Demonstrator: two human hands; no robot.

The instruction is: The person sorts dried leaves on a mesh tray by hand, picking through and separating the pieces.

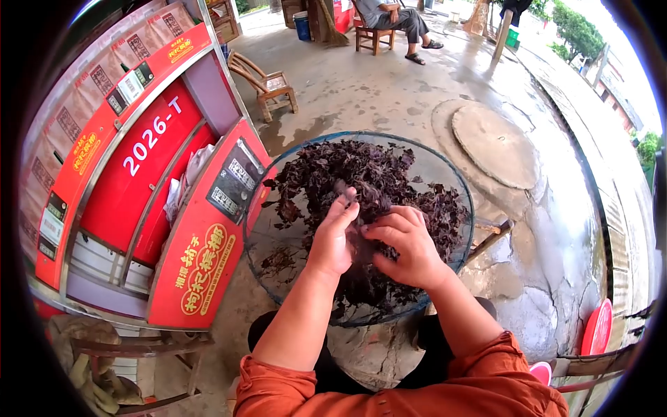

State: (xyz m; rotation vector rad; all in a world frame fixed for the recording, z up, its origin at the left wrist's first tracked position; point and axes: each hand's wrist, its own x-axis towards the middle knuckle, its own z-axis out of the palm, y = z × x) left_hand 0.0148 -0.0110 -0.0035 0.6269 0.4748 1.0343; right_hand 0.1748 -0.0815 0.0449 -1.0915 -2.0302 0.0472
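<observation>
A large heap of dark purple, crinkled leaves (340,163) covers much of a round mesh tray (439,165) with a blue rim, in front of my knees. Over the heap's middle, my left hand (335,240) is raised with its palm turned inward, fingers and thumb closed on a small bunch of these leaves. Beside it on the right, my right hand (406,247) has curled fingers that pinch at the same bunch. The bunch between the hands is partly blurred, and some fingertips are hidden. More leaves lie at the tray's right side, with thinner scraps at the left.
A red display cabinet (201,257) stands close on the left. Behind it is a small bamboo chair (267,87). A person (392,21) sits on a wooden chair at the back. A round concrete cover (495,144) lies in the floor, and a red basin (596,328) is at right.
</observation>
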